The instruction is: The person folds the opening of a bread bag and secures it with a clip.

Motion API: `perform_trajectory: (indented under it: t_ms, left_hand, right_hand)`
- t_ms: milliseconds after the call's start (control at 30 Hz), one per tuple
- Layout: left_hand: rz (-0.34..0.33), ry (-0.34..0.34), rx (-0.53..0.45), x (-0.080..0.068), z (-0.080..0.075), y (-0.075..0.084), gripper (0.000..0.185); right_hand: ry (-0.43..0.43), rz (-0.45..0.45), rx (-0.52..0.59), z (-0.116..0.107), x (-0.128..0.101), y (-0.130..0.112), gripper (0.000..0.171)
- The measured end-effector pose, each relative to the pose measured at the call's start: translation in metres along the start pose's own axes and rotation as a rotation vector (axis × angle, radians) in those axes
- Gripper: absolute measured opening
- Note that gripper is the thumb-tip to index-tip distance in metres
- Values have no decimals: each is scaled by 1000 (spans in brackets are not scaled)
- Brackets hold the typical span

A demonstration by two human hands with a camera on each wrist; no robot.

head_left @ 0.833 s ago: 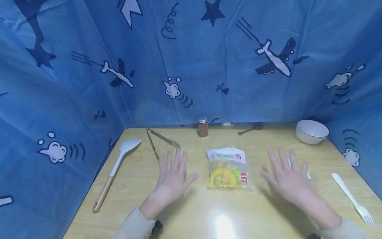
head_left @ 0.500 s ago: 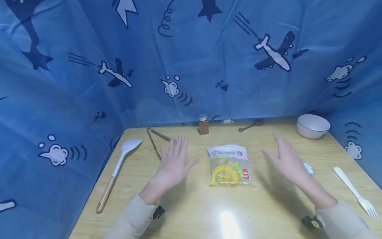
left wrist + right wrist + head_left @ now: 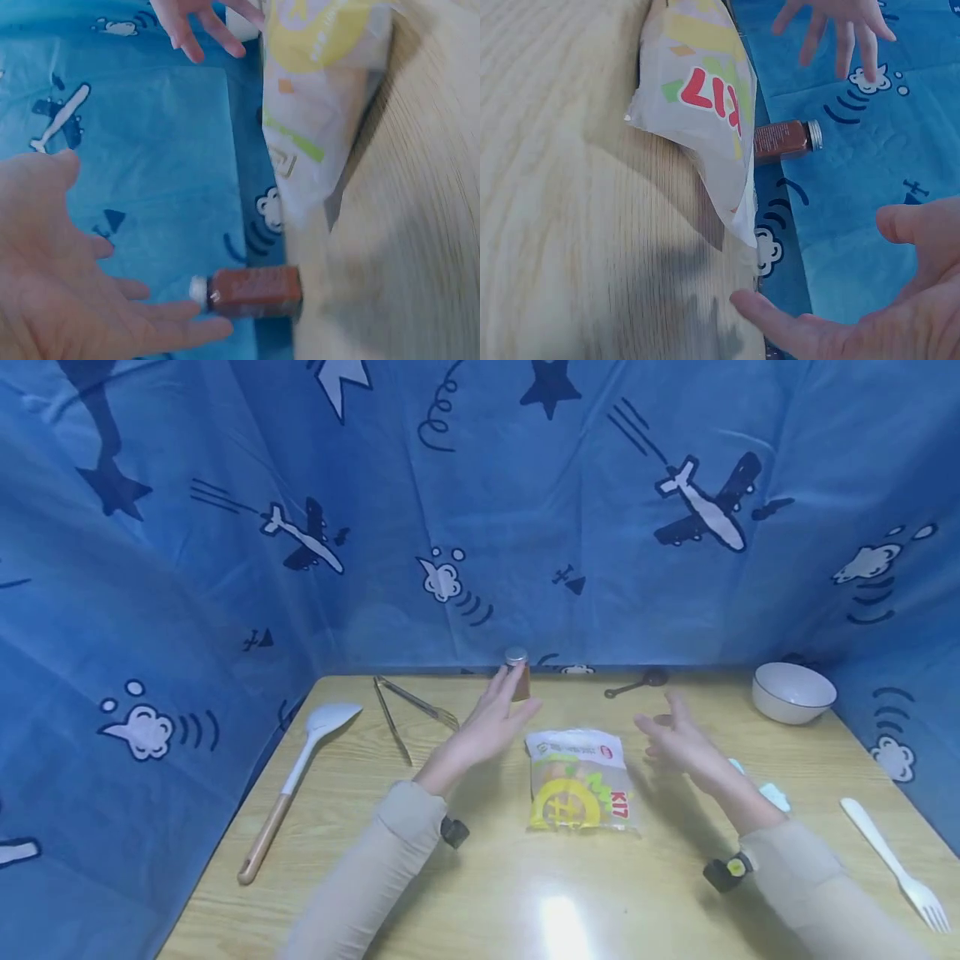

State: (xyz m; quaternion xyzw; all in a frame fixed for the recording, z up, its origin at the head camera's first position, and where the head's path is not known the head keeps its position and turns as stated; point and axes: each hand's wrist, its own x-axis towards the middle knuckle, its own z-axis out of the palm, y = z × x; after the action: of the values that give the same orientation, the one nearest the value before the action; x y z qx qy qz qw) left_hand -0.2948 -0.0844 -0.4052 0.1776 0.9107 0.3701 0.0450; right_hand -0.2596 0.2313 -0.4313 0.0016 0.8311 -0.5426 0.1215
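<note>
Currently | left hand (image 3: 491,720) hovering open beside spice jar (image 3: 517,674) (holding nothing) | right hand (image 3: 678,739) spreading empty right of snack bag (image 3: 575,781)

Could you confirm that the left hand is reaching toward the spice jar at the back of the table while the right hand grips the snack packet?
Not quite: the right hand grips nothing. In the head view it hovers open beside the snack packet, fingers spread, apart from it. The rest holds: the left hand is stretched toward the spice jar at the back of the table.
</note>
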Motion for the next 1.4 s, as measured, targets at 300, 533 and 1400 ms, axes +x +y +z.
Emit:
perform_trajectory:
  t_ms: [300,533,1400]
  left_hand:
    - [-9,-113,-135,45,30,5,64]
    - [-21,-284,-111,71,44,7,56]
    - [-96,-324,-98,72,43,21,30]
  right_hand:
    - [-53,99,51,8,11,-1,95]
    - [-101,151,61,17,15,0,92]
    - [-170,141,227,35,18,11,63]
